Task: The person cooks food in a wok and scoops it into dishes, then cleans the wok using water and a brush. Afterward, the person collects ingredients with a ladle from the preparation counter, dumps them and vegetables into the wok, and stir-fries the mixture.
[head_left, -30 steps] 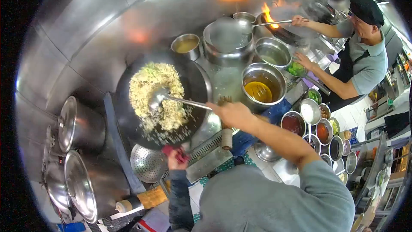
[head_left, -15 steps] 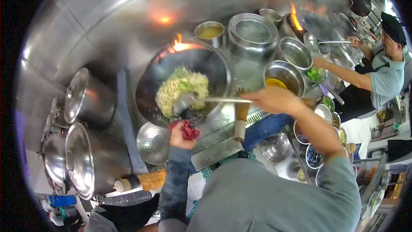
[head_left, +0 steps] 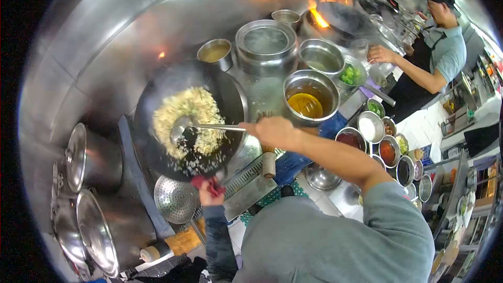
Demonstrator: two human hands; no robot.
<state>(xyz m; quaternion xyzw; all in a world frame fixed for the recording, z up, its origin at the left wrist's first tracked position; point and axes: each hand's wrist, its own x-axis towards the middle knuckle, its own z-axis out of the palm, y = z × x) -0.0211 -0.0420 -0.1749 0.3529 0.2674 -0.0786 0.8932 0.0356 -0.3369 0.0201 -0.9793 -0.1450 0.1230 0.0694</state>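
Observation:
A large dark wok (head_left: 222, 86) holds fried rice (head_left: 181, 107) with green bits in it. My right hand (head_left: 272, 132) is wrapped round the handle of a metal ladle (head_left: 181, 128), whose bowl rests in the rice. At the wok's near rim my left hand (head_left: 210, 193) is closed on a red cloth (head_left: 208, 183), which covers the place where it meets the wok. Just below the wok lies a perforated strainer (head_left: 175, 199).
Lidded steel pots (head_left: 99, 157) stand at the left. Right of the wok are a pot of yellow liquid with a ladle (head_left: 312, 97), several sauce containers (head_left: 387, 152) and a flaming wok (head_left: 340, 21). A co-worker (head_left: 443, 47) stands at the right.
The wok was tilted up with flame behind its far rim half a second ago; now that flame is gone and the rice lies more spread out. The co-worker's ladle has left the raised position.

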